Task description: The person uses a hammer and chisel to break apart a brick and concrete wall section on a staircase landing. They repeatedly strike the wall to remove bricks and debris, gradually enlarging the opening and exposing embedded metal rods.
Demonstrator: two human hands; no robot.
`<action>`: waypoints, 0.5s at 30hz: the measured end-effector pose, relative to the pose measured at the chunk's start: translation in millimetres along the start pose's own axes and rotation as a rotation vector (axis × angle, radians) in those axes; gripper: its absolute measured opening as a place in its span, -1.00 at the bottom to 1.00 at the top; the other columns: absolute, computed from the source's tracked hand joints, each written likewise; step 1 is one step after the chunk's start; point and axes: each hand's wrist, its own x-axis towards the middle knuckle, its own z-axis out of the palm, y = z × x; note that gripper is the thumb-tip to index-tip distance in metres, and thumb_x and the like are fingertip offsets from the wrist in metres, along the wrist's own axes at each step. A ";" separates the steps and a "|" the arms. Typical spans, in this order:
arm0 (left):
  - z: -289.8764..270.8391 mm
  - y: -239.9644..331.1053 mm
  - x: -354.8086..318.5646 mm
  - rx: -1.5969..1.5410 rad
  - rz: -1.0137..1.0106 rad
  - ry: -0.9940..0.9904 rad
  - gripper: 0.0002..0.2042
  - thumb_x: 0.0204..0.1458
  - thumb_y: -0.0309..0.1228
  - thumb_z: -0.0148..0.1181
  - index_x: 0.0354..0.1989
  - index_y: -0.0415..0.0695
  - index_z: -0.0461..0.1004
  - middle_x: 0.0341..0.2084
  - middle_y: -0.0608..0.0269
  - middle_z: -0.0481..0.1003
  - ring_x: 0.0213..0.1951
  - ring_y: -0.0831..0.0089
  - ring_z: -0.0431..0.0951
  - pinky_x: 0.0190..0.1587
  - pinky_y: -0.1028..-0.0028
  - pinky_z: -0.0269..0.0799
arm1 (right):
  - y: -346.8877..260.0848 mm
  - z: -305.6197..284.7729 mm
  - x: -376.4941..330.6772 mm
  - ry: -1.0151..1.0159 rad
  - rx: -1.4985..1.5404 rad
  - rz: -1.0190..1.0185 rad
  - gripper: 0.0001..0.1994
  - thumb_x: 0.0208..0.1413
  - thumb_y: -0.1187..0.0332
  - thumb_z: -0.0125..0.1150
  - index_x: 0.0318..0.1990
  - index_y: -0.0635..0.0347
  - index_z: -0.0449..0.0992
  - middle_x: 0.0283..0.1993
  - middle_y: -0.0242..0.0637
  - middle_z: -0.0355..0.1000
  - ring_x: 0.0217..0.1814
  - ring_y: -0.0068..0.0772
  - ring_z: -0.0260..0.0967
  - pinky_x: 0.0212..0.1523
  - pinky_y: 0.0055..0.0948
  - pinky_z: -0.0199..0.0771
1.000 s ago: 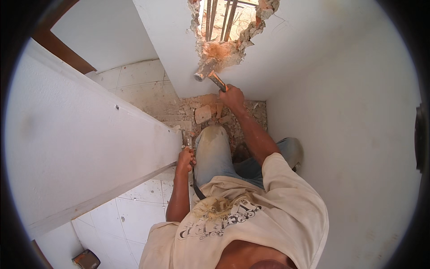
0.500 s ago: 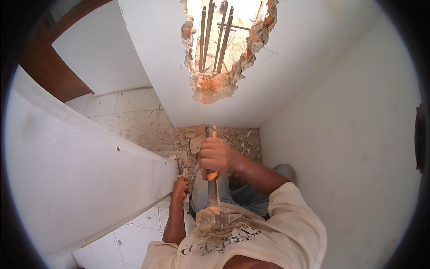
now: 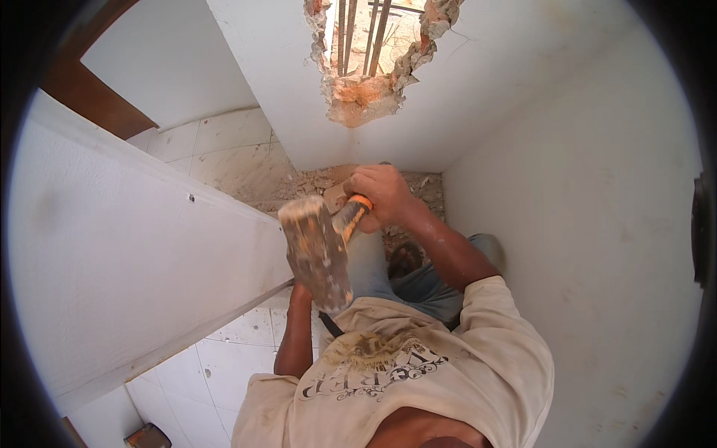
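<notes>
"Facing the person, a smooth white-painted wall (image 3: 276, 67) is broken by a jagged-edged hole (image 3: 358, 37), its lower rim bared to orange brick, with thin rust-brown metal rods (image 3: 341, 37) seen upright inside."

"How is the room laid out?"

"The corner is bounded by a plain white right-hand wall (image 3: 582, 246) and, at left, by a white partition (image 3: 149, 246). Loose grey-and-orange rubble (image 3: 429, 190) is strewn at the wall's foot; pale, dust-spotted floor tiles (image 3: 231, 142) are seen either side of the partition."

"What is in hand, and which way is it pointed?"

"A sledgehammer (image 3: 321, 250) with a blocky, scuffed metal head and a black-and-orange handle is held in the air at the person's left, below the hole. The handle is angled from the fist toward the lower left; the head's long axis is set across it, slanted from upper left to lower right."

"And the hands?"

"The handle is clasped in the right hand (image 3: 379, 196). The left hand is hidden behind the head; whether anything is grasped there cannot be told."
</notes>
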 end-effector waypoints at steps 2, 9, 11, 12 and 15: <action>5.2 6.2 2.6 0.136 0.005 0.020 -0.65 0.28 -0.12 -0.18 -0.24 -0.17 0.37 -0.67 0.48 0.20 -0.70 0.64 0.12 -0.64 0.49 0.18 | -7.4 -15.2 9.0 -0.054 0.068 -0.395 -0.78 -0.20 0.34 0.31 -0.56 0.12 0.32 -0.61 -0.33 0.29 -0.62 -0.31 0.27 -0.54 -0.40 0.31; 16.7 21.4 -19.0 0.249 -0.021 0.073 -0.67 0.28 -0.15 -0.19 -0.26 -0.18 0.37 -0.66 0.46 0.19 -0.70 0.62 0.11 -0.64 0.48 0.17 | 82.1 24.9 -23.9 -0.030 0.036 1.129 -0.76 -0.08 0.26 0.18 -0.41 0.27 0.39 -0.48 -0.07 0.41 -0.41 -0.12 0.44 -0.37 -0.27 0.40; 15.2 19.0 -24.6 0.236 0.014 0.057 -0.67 0.28 -0.15 -0.18 -0.25 -0.18 0.38 -0.65 0.46 0.19 -0.70 0.61 0.12 -0.63 0.47 0.17 | 93.7 44.3 -38.9 -0.029 0.157 0.947 -0.77 -0.02 0.28 0.10 -0.36 0.31 0.39 -0.44 -0.03 0.44 -0.35 -0.10 0.48 -0.32 -0.26 0.42; 14.3 16.7 -26.2 0.199 -0.007 0.055 -0.67 0.27 -0.15 -0.18 -0.24 -0.18 0.38 -0.65 0.45 0.19 -0.69 0.60 0.12 -0.63 0.47 0.18 | 92.7 47.2 -47.7 -0.090 0.162 1.013 -0.76 -0.04 0.29 0.13 -0.34 0.31 0.38 -0.45 -0.03 0.44 -0.30 -0.13 0.50 -0.29 -0.23 0.42; 14.4 11.0 -27.8 0.216 -0.026 0.068 -0.67 0.28 -0.15 -0.17 -0.18 -0.20 0.35 -0.64 0.46 0.20 -0.68 0.62 0.12 -0.60 0.48 0.17 | 68.3 34.2 -58.5 0.034 0.134 1.058 -0.76 -0.04 0.28 0.14 -0.31 0.30 0.38 -0.43 -0.03 0.42 -0.29 -0.16 0.47 -0.23 -0.19 0.40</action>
